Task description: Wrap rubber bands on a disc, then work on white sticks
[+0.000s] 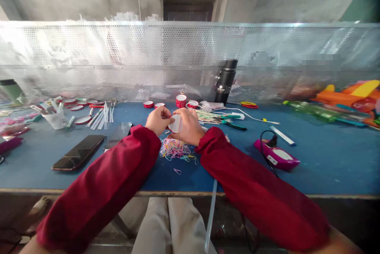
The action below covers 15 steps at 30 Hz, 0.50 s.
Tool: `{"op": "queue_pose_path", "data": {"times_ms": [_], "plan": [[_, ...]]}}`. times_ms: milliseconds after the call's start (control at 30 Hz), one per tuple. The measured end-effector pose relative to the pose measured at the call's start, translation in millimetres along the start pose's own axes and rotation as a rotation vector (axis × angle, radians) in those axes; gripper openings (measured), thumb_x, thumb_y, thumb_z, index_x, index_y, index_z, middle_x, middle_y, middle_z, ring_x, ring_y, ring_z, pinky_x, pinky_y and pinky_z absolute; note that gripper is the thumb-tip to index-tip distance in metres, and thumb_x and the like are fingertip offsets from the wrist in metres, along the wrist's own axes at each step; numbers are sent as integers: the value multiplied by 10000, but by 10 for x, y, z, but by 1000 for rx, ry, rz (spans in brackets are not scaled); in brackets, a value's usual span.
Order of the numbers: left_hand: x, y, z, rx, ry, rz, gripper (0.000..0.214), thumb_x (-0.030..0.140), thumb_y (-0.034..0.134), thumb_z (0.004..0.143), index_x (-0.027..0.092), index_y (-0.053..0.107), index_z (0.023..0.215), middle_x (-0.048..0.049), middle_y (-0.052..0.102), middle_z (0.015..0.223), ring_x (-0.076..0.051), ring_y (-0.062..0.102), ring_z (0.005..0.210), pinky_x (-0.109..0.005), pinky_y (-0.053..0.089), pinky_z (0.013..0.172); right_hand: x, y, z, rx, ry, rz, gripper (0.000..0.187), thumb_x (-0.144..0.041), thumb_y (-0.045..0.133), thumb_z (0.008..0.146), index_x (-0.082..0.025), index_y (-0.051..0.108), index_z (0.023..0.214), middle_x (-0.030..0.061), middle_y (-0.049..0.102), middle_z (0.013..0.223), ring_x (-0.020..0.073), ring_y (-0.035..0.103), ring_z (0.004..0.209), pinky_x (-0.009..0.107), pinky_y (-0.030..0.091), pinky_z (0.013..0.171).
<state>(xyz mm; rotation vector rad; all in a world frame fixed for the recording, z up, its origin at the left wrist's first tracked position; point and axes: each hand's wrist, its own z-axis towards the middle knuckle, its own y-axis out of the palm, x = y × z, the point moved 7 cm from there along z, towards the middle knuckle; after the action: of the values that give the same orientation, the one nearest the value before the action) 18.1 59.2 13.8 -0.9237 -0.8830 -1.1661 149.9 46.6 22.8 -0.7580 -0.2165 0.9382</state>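
From where I stand, a white, red-rimmed disc (175,124) is held up between both hands, over the far side of a heap of pastel loops (177,149) on the blue table (323,167). The left hand (158,121) pinches its edge, thumb against forefinger; the right hand (189,126) curls around the opposite side. The step seems to be fingertip work at the rim; the next move calls for a steady right grip.

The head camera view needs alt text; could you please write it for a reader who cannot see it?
A person's left hand and right hand, in red sleeves, hold a red-edged white piece by colourful loops on a blue table, with a black bottle behind.
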Motion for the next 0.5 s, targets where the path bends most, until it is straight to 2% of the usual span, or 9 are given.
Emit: {"op": "queue_pose_path", "data": {"times_ms": [233, 500], "plan": [[-87, 51, 3, -28, 6, -15, 250, 108, 730, 600, 173, 511, 702, 60, 529, 612, -79, 511, 515, -205, 445, 471, 15, 19, -9, -54, 18, -42, 713, -638, 736, 623, -199, 500, 1133, 113, 631, 1122, 305, 563, 1081, 515, 261, 1021], [-127, 71, 12, -72, 11, -20, 253, 105, 747, 591, 171, 521, 684, 53, 528, 591, -81, 509, 520, -199, 438, 477, 62, 68, -21, -126, 36, -82, 769, -671, 759, 566, -201, 511, 1123, 106, 635, 1121, 306, 580, 1065, 523, 252, 1022]]}}
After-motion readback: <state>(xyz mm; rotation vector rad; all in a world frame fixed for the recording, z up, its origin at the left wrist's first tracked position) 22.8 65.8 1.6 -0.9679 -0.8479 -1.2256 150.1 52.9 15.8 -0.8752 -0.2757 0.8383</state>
